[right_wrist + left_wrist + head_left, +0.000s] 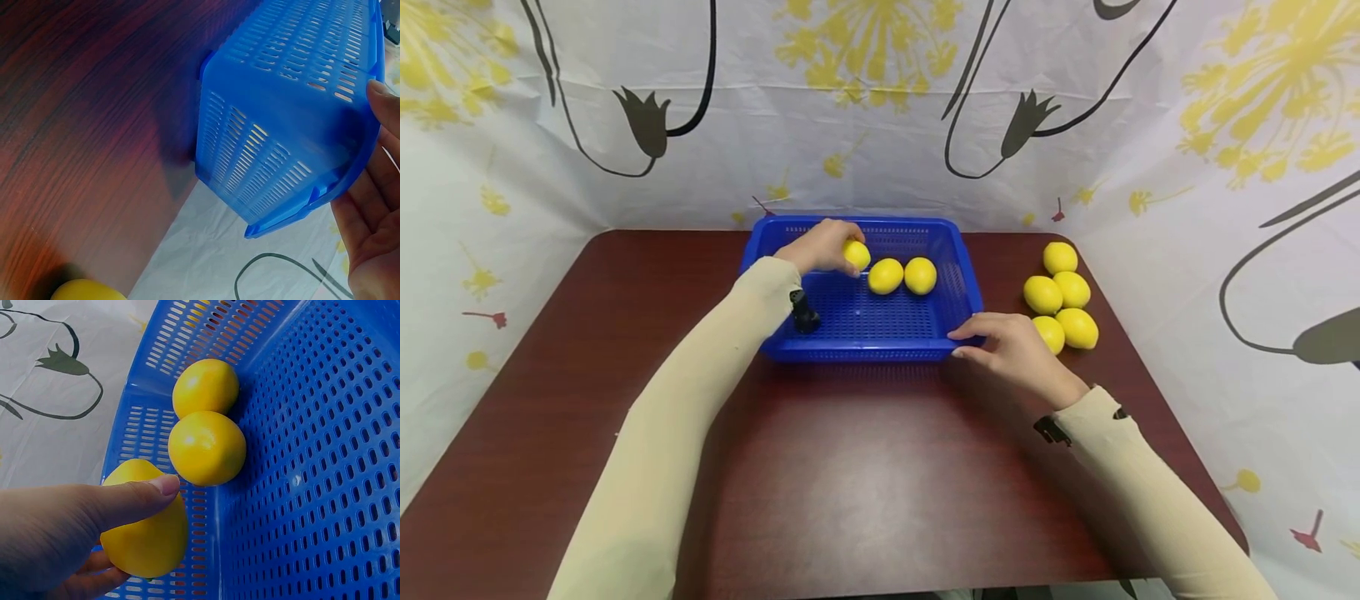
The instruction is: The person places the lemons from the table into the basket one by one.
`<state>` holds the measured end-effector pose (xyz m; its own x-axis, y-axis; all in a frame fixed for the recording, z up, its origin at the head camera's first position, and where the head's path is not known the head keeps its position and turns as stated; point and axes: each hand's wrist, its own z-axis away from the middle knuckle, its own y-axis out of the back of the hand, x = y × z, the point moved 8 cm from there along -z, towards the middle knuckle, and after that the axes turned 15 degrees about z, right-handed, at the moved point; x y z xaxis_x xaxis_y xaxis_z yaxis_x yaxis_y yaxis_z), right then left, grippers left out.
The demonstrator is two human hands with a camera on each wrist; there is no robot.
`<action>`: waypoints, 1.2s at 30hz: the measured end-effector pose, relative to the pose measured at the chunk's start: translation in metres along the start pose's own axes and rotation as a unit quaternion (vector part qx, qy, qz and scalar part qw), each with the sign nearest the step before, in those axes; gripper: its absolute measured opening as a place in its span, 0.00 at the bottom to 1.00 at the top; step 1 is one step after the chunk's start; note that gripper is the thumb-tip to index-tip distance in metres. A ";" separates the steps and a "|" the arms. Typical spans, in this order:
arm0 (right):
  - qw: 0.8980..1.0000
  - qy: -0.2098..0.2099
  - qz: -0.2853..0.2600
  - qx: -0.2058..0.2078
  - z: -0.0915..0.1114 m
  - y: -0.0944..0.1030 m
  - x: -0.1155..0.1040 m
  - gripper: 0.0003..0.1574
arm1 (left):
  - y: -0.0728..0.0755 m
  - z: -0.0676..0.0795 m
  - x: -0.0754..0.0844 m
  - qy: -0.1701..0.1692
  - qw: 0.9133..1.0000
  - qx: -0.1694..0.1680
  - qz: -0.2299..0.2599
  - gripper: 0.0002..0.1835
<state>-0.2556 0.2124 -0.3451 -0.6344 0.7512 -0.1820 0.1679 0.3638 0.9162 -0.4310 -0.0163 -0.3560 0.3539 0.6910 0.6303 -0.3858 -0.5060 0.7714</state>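
Lemon, one (147,550): held in the left hand (822,247), toward the rear of the blue perforated basket (850,344); contact with its floor cannot be told. Lemons, two (886,276) (920,276): set side by side to its right. Lemons, five (1072,290): grouped on the table (865,483). Handling: a light grip and slow movement are advised, lest neighbours be knocked. Left hand: thumb laid across the fruit, fingers curled beneath. Right hand (1011,346): basket's near right corner pinched.

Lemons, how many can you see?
8: one lemon in the left hand, two in the blue basket, five on the table, right of the basket. More may be hidden.
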 end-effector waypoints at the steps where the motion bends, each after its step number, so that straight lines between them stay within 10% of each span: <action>1: 1.000 0.000 0.000 0.000 0.000 0.000 0.000 0.15 | -0.001 -0.001 0.000 -0.002 1.000 -0.002 -0.002 0.33; 36: 1.000 -0.001 -0.003 0.000 0.001 -0.001 0.001 0.15 | -0.033 -0.010 -0.003 -0.002 0.997 -0.077 -0.009 0.36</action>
<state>-0.2555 0.2132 -0.3466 -0.6340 0.7499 -0.1890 0.1637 0.3690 0.9149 -0.4277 0.0033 -0.3839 0.3648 0.6969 0.6174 -0.5063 -0.4080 0.7598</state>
